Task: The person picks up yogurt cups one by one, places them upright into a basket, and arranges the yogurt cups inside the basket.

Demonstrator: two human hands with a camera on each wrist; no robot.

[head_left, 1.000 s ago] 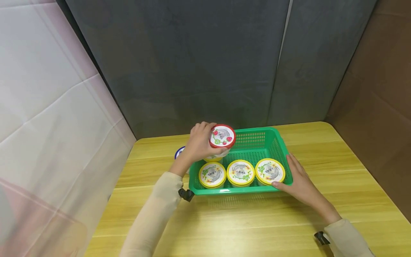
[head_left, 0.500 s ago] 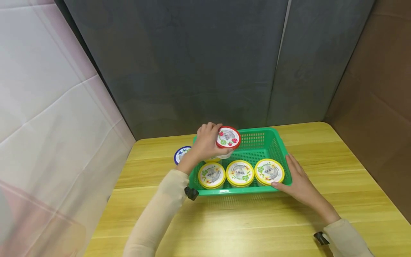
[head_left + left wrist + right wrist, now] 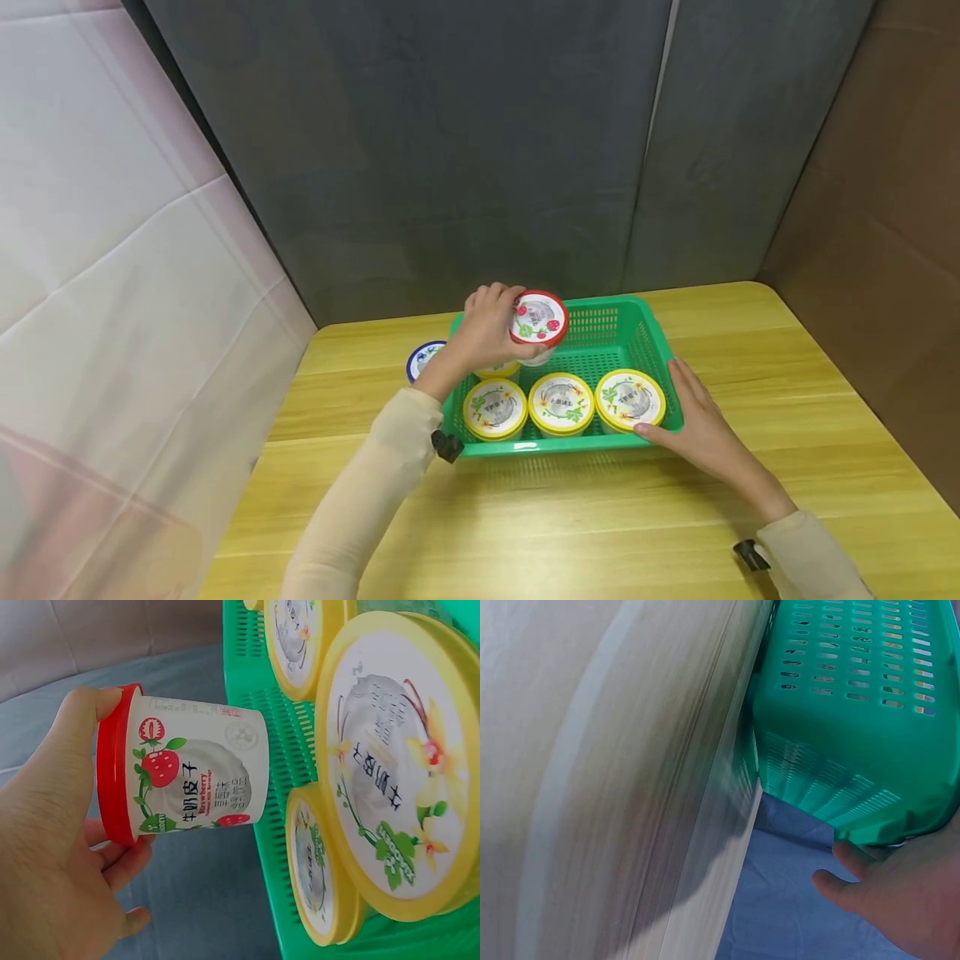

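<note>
My left hand [image 3: 491,333] grips a strawberry yogurt cup [image 3: 538,321] by its red lid, thumb and fingers on opposite sides. The cup is held above the back-left part of a green plastic basket [image 3: 555,448]. In the left wrist view, the strawberry cup [image 3: 199,765] shows its printed white side. My right hand [image 3: 708,433] holds the basket's front-right corner, thumb over the rim beside a yellow-lidded cup [image 3: 630,402], fingers along the outer side. Two more yellow-lidded cups, the middle cup [image 3: 561,404] and the left cup [image 3: 495,409], share the front row.
Another yellow-lidded cup [image 3: 501,372] sits behind the front row, partly hidden by my left hand. A blue-lidded cup [image 3: 423,358] stands left of the basket, partly behind my wrist. The wooden table [image 3: 562,533] meets a dark back wall [image 3: 450,167].
My left hand has carried the strawberry yogurt cup a little to the right over the basket, uncovering more of the blue-lidded cup. My right hand and the basket have hardly moved.
</note>
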